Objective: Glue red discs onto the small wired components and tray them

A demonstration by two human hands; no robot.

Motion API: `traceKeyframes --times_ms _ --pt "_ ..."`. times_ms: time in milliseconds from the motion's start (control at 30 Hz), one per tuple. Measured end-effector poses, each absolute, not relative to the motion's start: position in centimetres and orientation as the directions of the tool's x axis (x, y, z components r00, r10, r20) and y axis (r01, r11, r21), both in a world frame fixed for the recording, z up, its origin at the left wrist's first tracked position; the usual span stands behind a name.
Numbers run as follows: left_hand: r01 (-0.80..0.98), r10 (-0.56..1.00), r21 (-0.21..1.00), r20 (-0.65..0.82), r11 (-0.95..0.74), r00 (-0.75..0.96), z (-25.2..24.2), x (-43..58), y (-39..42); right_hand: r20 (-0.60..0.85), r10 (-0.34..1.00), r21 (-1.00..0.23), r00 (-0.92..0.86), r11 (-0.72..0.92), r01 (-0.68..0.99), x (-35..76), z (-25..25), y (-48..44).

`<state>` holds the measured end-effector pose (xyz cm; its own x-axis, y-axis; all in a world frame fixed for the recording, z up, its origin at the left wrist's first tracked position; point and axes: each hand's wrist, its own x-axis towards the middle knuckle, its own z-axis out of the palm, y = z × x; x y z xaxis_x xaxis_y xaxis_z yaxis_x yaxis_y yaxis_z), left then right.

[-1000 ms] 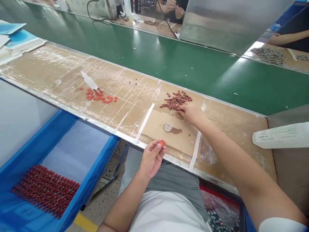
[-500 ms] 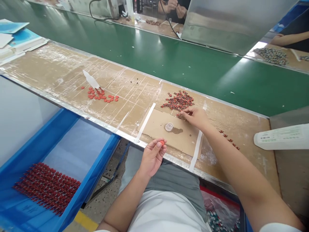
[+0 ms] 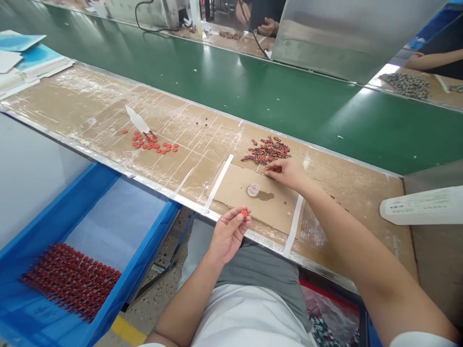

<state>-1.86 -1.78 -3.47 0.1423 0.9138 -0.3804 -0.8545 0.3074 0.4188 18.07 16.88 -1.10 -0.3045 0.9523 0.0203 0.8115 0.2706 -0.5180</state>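
Between the thumb and fingers of my left hand [image 3: 229, 233] is a small red disc [image 3: 244, 213], held over the table's front edge. My right hand [image 3: 285, 172] is pinched at the near side of a pile of small red and dark parts [image 3: 268, 150]; whatever its fingertips hold is too small to make out. A small clear cup [image 3: 253, 190] stands on a cardboard sheet [image 3: 238, 185] between my hands, with a dark wet patch beside it. Several red discs [image 3: 164, 147] lie farther left near a white strip [image 3: 136, 119].
A blue bin [image 3: 133, 255] with rows of red pieces [image 3: 72, 279] sits lower left. A white bottle [image 3: 419, 206] lies at the right. Behind the table runs a green belt [image 3: 217, 77], with another person's hands [image 3: 268, 26] beyond. Blue-and-white sheets [image 3: 32, 58] are stacked far left.
My right hand has moved slightly left along the near side of the pile. My left hand has barely moved. Across the belt, the other person's hands have come apart.
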Motion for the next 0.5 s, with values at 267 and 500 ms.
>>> traceKeyframes --times_ms 267,500 --pt "-0.851 0.912 0.416 -0.377 0.32 0.158 -3.6 -1.8 -1.7 0.147 0.985 -0.703 -0.096 0.172 0.69 18.6 -3.2 11.8" --pt "-0.844 0.92 0.433 -0.355 0.317 0.164 -3.6 -1.9 -1.8 0.24 0.971 -0.796 -0.007 0.2 0.571 17.5 -3.4 10.5"
